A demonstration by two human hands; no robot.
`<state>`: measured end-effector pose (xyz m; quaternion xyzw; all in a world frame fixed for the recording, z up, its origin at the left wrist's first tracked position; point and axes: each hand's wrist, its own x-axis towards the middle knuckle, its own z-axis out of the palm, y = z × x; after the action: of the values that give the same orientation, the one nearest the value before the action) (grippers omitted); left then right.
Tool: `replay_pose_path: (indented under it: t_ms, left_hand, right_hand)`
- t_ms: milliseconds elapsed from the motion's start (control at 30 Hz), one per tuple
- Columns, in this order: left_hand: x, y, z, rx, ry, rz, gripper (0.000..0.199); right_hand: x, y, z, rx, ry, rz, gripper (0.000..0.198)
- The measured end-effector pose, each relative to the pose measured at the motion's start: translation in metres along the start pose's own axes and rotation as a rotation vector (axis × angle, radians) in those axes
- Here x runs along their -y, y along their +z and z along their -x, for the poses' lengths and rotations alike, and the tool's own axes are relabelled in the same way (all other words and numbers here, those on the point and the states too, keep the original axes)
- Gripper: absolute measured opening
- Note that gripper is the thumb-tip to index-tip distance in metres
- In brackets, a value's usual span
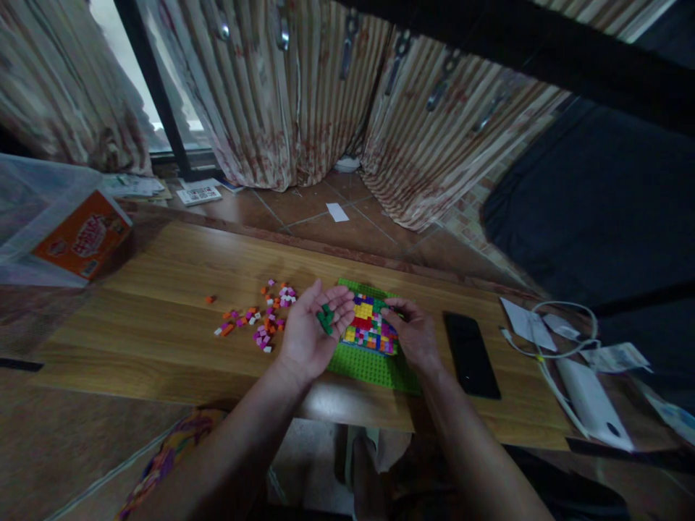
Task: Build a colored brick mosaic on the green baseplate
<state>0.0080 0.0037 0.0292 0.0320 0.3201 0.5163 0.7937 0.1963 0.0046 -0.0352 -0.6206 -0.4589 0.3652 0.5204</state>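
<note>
My left hand (309, 333) is turned palm up, with its fingers stretched toward the right. Several dark green toy bricks (325, 318) rest in its palm. Beside it lies a bright green baseplate (369, 367), which carries a block of many-coloured bricks (376, 339) with yellow and red patches. Over the right edge of that block is my right hand (413, 331), thumb and fingers closed in a pinch. What the fingertips hold, if anything, is too small to tell. Loose orange, pink and white bricks (266, 318) are scattered on the wood to the left.
The long wooden table (163, 311) has a black phone (471, 354) right of the baseplate. Farther right lie a white cable (543, 354), papers (526, 325) and a white device (594, 405). A clear plastic tub (43, 217) with an orange label stands at the left end.
</note>
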Motion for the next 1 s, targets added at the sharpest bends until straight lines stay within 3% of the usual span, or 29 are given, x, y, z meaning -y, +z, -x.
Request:
replay_pose_path:
  t_ms: [167, 333, 467, 533, 700, 1000]
  left_hand:
    - [0.003, -0.001, 0.001, 0.062, -0.035, 0.004, 0.040]
    - [0.005, 0.000, 0.004, 0.102, -0.076, 0.012, 0.047]
    - [0.006, 0.001, 0.005, 0.131, -0.112, 0.019, 0.051]
    - [0.007, 0.002, 0.005, 0.142, -0.109, 0.014, 0.053]
    - [0.010, 0.002, 0.004, 0.179, -0.119, 0.031, 0.055]
    - [0.015, 0.001, 0.003, 0.217, -0.176, 0.068, 0.051]
  right_hand:
    - [0.007, -0.009, -0.005, 0.002, -0.046, -0.050, 0.028]
    - [0.031, -0.014, 0.002, -0.116, -0.245, 0.011, 0.016]
    - [0.054, -0.001, 0.024, 0.100, -0.510, 0.252, 0.014]
    - [0.061, 0.008, 0.034, 0.229, -0.575, 0.376, 0.017]
    - [0.063, 0.021, 0.040, 0.239, -0.618, 0.506, 0.016]
    - [0.060, 0.025, 0.041, 0.244, -0.659, 0.600, 0.016]
